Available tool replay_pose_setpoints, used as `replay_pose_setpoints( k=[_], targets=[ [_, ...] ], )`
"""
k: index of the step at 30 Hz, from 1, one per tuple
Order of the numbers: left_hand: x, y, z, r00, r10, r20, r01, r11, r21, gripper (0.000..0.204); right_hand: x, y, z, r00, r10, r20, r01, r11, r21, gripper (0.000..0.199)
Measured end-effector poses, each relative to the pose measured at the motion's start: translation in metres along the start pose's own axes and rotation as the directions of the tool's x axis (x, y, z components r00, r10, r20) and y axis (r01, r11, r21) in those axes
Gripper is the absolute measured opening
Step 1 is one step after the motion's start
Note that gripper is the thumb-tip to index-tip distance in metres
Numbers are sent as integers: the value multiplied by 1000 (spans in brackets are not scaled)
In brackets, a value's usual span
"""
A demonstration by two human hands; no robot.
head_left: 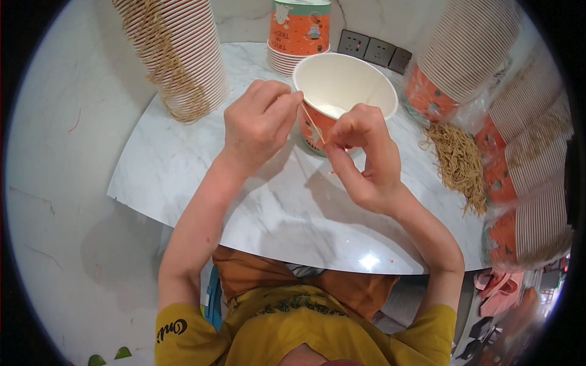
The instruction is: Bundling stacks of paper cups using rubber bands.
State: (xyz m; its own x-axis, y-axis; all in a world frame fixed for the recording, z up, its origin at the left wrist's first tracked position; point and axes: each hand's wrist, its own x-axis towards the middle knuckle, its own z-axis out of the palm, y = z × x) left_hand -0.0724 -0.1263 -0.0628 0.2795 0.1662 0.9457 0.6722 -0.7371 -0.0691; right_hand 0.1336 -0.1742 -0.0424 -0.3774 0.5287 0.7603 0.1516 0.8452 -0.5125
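Observation:
A thin, pale strand of string [312, 121] runs taut and slanting between my two hands. My left hand [256, 122] pinches its upper end beside the rim of a large paper bucket [384, 91]. The lower end is pinched between thumb and forefinger of my right hand [371, 160], in front of the bucket. White inside and orange with printed figures outside, the bucket stands upright on the marbled table [274, 226]. My hands partly cover its front. Whether the string is fastened to the bucket, I cannot tell.
A tall stack of paper buckets [207, 67] draped with tan strings stands at left. Behind is a shorter orange stack [299, 30] near black wall sockets [378, 52]. At right lie a heap of tan strings [458, 158] and several plastic-wrapped bucket stacks [537, 183].

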Motion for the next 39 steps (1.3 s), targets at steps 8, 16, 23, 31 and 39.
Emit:
replay_pose_setpoints(
  k=[8, 16, 23, 31, 39],
  targets=[
    [2, 16, 2, 758, -642, 115, 636, 689, -347, 5, 4, 6, -6, 974, -225, 19, 221, 934, -279, 37],
    [10, 25, -8, 347, -715, 607, 886, 37, -462, 23, -3, 7, -3, 975, -193, 111, 221, 888, -403, 29],
    [7, 29, 5, 465, -752, 467, 821, 169, -545, 19, -4, 11, 0, 949, -270, 162, 314, 847, -428, 29],
    [21, 27, 8, 391, -708, 589, 855, 43, -516, 14, -4, 7, 5, 928, -350, 128, 356, 730, -584, 30],
    [21, 28, 11, 339, -674, 656, 845, -89, -528, 13, -9, 19, 11, 915, -369, 164, 393, 717, -576, 29]
  ],
)
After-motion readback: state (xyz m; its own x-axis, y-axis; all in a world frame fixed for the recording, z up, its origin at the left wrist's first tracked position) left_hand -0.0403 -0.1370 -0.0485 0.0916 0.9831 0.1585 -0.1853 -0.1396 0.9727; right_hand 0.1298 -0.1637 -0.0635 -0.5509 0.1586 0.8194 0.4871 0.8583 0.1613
